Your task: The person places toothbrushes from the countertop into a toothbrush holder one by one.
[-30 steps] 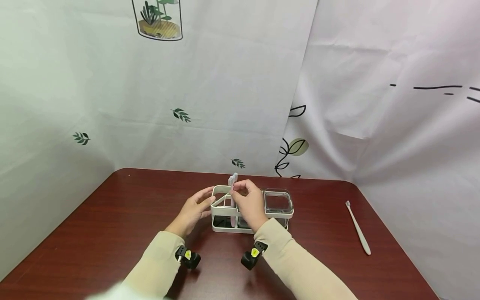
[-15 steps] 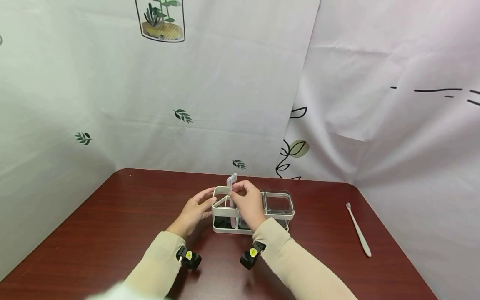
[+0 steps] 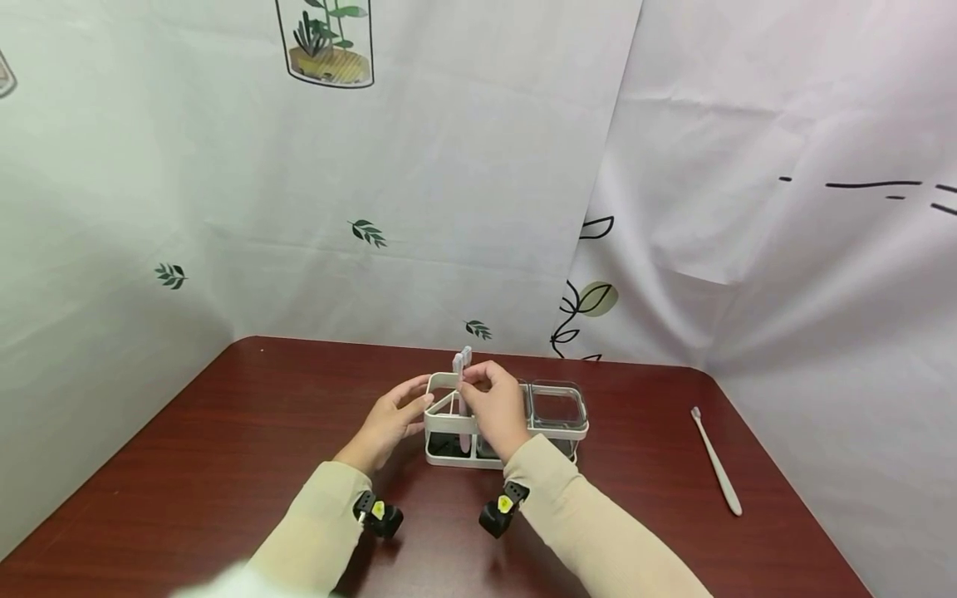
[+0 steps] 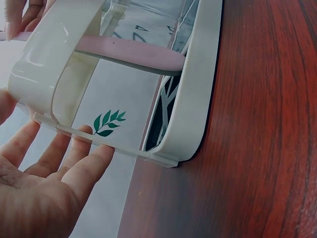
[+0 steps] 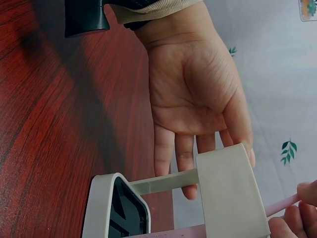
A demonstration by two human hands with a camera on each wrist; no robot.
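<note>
A cream toothbrush holder (image 3: pixel 449 423) stands on the table, its divided slots at the left end. My right hand (image 3: pixel 503 411) pinches a pink toothbrush (image 4: pixel 133 52) just below its head. The handle runs upright through the upper band, its lower tip near the base. A second brush head (image 3: pixel 468 352) shows close behind the first. My left hand (image 3: pixel 387 428) holds the holder's left end, thumb at the upper band and fingertips along the side, as the left wrist view shows. In the right wrist view, the left palm (image 5: pixel 190 84) faces the camera behind the holder's post.
A clear lidded container (image 3: pixel 557 405) sits in the holder's right part. On the table's right side lies a white toothbrush (image 3: pixel 716 461). The dark red tabletop (image 3: pixel 224 448) meets a printed white cloth backdrop (image 3: pixel 478 208). A black camera (image 3: pixel 495 517) is strapped at each wrist.
Both hands keep their places on the holder and the pink toothbrush. The head view has shifted slightly, so everything sits a little lower and further right in it.
</note>
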